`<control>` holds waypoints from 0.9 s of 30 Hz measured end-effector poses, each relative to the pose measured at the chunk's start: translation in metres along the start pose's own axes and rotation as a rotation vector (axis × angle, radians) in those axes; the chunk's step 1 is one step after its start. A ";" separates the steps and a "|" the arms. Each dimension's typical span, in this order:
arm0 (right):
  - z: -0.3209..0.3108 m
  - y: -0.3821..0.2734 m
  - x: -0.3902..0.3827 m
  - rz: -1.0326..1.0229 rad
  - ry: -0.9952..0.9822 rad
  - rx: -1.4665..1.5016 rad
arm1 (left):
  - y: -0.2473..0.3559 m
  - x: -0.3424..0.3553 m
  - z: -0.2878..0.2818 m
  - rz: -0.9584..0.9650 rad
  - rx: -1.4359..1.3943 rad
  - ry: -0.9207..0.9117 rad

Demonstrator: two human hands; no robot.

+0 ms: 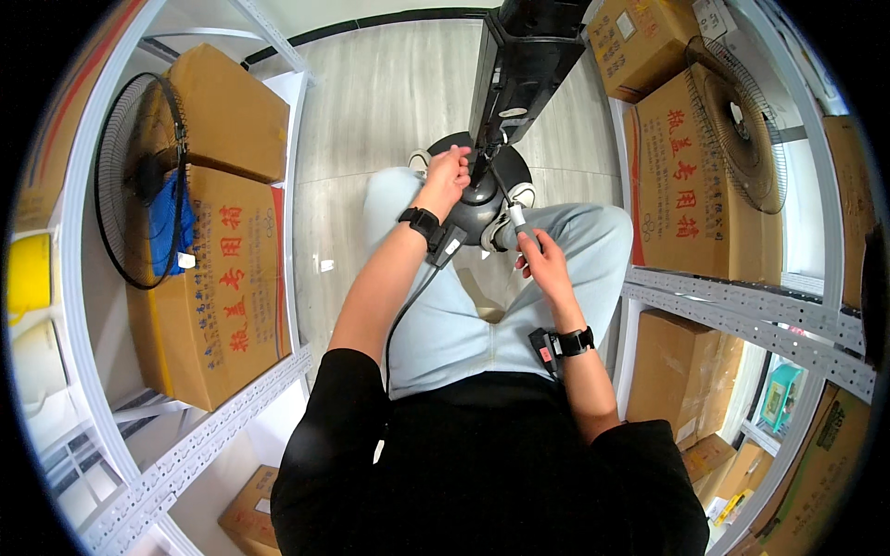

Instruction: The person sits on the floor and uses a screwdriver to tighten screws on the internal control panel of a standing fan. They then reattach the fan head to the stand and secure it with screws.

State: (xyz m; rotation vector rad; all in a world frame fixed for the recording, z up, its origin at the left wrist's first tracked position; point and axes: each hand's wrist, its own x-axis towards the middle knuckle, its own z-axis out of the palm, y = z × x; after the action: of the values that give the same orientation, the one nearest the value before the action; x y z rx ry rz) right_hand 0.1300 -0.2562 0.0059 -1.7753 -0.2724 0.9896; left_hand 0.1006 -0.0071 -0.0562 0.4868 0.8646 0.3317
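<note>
The right grip (545,263) is clamped on a grey-and-white-handled tool (516,215), its dark shaft slanting forward to a black stand (530,72). The left grip (447,176) curls beside the stand; I cannot tell whether it holds anything. Below both, pale grey floor (380,102); either side, shelves (753,301).

There are two hands, one left hand (447,179) and one right hand (547,262), and one screwdriver (530,232). I count one black stand (524,79), two shoes (420,159) (527,196) and two wrist straps (420,222) (577,341). Two round fan covers (148,178) (742,120) show. Two big brown boxes (232,102) (222,306) sit by the left shelf's (222,422) inner edge, and two (640,46) (681,185) by the right shelf's (732,292).
</note>
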 end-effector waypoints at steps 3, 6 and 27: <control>0.003 0.004 0.006 0.015 0.012 0.003 | 0.013 0.006 0.011 0.098 0.154 0.027; 0.009 0.004 0.011 0.017 0.019 -0.002 | 0.024 0.000 0.023 0.184 0.328 -0.105; 0.040 0.020 0.041 0.033 -0.073 0.184 | 0.033 -0.001 0.028 -0.055 0.363 -0.246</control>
State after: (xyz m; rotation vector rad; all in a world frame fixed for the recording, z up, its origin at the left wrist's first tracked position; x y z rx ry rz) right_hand 0.1217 -0.2136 -0.0360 -1.5839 -0.1920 1.0697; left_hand 0.1197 0.0125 -0.0221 0.8205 0.6976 0.0599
